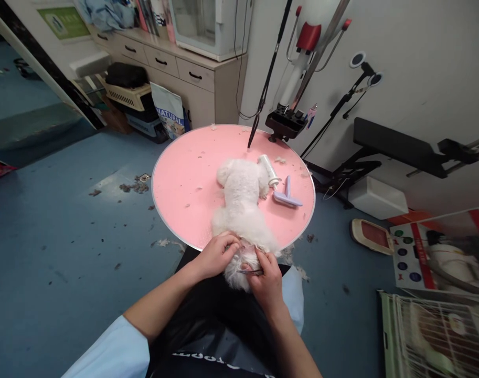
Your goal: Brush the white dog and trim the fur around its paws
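A fluffy white dog [241,194] lies on a round pink grooming table [184,178], one end of it reaching over the near edge. My left hand [217,254] is closed on the fur there, thumb and fingers pressed together beside a bare pinkish patch of skin [247,251]. Just right of that patch, my right hand [267,278] is closed round a thin dark metal tool [252,271]; its exact kind is too small to make out. A white tuft of fur [239,278] hangs between the two hands.
Right of the dog lie a white bottle [267,170] and a lilac T-shaped comb [287,194]. A black strap [258,113] hangs over the table's far side, near a black tool holder [286,122]. Fur clumps [137,185] litter the blue floor. A wire cage [436,331] stands at right.
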`<move>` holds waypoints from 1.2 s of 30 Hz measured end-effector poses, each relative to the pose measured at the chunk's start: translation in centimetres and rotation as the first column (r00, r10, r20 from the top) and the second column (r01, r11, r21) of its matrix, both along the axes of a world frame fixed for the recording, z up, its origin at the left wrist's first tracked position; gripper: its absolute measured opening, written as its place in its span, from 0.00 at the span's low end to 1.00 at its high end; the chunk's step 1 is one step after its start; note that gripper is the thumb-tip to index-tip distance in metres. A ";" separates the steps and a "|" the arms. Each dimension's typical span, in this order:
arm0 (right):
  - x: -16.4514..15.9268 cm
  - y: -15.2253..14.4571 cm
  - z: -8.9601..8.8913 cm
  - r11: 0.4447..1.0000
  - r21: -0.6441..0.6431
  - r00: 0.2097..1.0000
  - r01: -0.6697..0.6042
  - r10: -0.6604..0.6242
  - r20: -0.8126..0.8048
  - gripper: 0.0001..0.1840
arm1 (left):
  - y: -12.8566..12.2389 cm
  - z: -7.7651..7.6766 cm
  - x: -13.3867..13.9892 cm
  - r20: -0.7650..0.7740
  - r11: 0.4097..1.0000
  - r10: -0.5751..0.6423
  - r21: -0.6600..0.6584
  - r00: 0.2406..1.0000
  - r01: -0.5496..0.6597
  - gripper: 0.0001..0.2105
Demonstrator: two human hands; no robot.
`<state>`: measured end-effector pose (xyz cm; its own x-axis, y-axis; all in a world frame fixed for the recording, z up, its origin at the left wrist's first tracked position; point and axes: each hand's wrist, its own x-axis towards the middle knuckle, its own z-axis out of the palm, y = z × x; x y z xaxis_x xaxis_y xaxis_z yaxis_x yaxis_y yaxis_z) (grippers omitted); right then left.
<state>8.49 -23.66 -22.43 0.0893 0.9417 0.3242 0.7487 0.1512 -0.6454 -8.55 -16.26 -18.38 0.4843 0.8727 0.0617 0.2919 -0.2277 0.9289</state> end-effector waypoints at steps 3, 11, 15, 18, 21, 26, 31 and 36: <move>-0.1 0.0 0.0 1.000 0.004 1.000 0.004 -0.004 0.014 0.26 | 0.1 -0.1 0.4 -0.033 0.997 0.072 0.022 0.997 -0.072 0.06; 0.0 -0.3 -0.2 1.000 -0.002 1.000 -0.007 0.007 0.019 0.26 | -0.2 -0.4 0.5 -0.041 0.996 0.058 0.068 0.997 -0.055 0.08; -0.1 -0.3 -0.3 1.000 -0.003 1.000 -0.012 0.012 0.018 0.25 | 0.1 -0.5 0.5 0.016 0.990 0.056 0.132 0.998 -0.057 0.07; -0.1 -0.3 -0.3 1.000 0.000 1.000 -0.015 0.015 0.019 0.25 | 0.5 -0.5 0.7 -0.015 0.974 0.000 0.225 1.000 0.003 0.07; -0.2 -0.2 -0.2 1.000 0.007 1.000 -0.016 0.016 0.019 0.25 | 0.6 -0.6 1.0 -0.080 0.943 -0.033 0.327 0.996 0.058 0.07; -0.2 -0.1 -0.3 1.000 0.003 1.000 -0.008 0.008 0.027 0.25 | 0.5 -2.0 0.6 -0.028 0.969 0.078 0.235 0.997 -0.069 0.08; -0.2 -0.1 -0.6 1.000 0.004 1.000 -0.007 0.007 0.028 0.25 | 2.1 -3.2 -5.0 -0.268 0.911 0.396 0.239 0.879 -0.337 0.17; -0.4 0.0 -1.1 0.998 0.058 0.999 -0.026 0.024 0.026 0.25 | 1.0 -1.0 -6.8 -0.187 0.743 0.570 0.533 0.800 -0.405 0.14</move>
<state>8.06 -23.69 -23.48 0.0571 0.9230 0.3805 0.7601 0.2069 -0.6160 -15.31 -15.23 -19.34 0.0617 0.9028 0.4257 0.7372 -0.3287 0.5903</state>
